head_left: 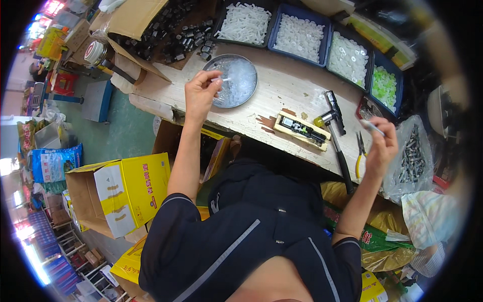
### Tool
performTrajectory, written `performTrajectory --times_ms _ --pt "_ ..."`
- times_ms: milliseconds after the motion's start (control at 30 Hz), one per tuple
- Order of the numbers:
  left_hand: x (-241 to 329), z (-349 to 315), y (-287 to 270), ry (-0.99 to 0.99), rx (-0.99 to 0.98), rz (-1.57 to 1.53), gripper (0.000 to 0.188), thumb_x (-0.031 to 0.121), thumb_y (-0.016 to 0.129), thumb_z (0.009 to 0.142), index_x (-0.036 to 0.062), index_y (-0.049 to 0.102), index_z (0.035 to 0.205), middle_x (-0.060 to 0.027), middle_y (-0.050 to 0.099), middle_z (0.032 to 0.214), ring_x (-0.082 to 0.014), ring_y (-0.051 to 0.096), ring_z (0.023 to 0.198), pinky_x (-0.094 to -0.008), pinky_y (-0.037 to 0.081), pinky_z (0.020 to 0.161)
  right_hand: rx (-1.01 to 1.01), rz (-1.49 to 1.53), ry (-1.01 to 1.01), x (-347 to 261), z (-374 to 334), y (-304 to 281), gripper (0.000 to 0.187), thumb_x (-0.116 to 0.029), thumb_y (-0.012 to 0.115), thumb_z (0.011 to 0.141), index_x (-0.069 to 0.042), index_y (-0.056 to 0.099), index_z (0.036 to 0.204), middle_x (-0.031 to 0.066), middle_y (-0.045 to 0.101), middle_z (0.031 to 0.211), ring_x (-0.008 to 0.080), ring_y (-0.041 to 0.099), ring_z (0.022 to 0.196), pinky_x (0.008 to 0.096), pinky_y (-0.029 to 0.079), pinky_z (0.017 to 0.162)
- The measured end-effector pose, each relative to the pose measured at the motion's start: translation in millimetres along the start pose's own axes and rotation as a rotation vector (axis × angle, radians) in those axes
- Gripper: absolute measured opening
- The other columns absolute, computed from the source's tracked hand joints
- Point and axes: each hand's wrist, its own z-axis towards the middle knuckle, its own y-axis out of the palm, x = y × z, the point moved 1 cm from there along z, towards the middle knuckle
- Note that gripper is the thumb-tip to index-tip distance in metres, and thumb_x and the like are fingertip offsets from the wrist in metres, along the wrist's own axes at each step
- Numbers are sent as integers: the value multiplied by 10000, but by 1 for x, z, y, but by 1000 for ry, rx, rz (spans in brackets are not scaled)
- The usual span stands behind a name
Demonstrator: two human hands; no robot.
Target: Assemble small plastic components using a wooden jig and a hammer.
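My left hand [200, 95] is raised over the round metal dish [255, 86], which holds a clear, whitish, jelly-like substance. Thumb and fingertips pinch a small white plastic piece [225, 79]. On the right, my right hand [383, 146] is above the bench's edge, its fingers closed on a small pale rod-like piece [371, 126], too blurred to name exactly. Between the hands lies a light wooden holder [287, 132] with a black mechanical part [307, 132] set in it. A hammer [341, 158] and another black part [334, 108] lie beside it. Pliers [360, 148] are nearest my right hand.
Trays along the back hold white sticks [244, 22], white round pieces [299, 38], white washers [347, 58] and green pieces [384, 86]. Black parts [191, 40] are heaped at back left. A plastic bag of metal parts [413, 156] sits right; a yellow carton [136, 189] stands below left.
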Motion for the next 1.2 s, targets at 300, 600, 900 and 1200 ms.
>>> performTrajectory --times_ms 300,600,900,1200 --pt "-17 1 -3 507 -5 1032 138 -45 617 670 14 635 794 -88 558 745 -238 554 722 -319 442 640 -173 72 247 11 -6 67 146 -65 530 857 -8 493 986 19 511 839 77 521 757 209 430 698" --pt "-1 2 8 235 -48 689 95 -43 609 694 0 637 775 -70 573 758 -196 563 684 -280 449 633 -325 -302 141 25 -14 91 261 -20 587 802 -12 543 1059 103 566 725 162 564 615 270 447 576" --pt "33 -34 74 28 -369 -241 125 -51 668 720 -5 637 832 -15 555 802 -73 528 738 -196 431 658 -265 -418 -77 20 -8 101 174 -31 684 686 -10 623 847 90 573 789 236 559 744 326 439 666" --pt "34 -38 94 189 -443 -71 128 -44 672 700 2 645 817 -36 574 803 -98 537 730 -215 428 626 -259 -466 -141 21 -8 87 175 -47 695 672 -45 637 837 50 574 768 203 542 738 307 361 649"
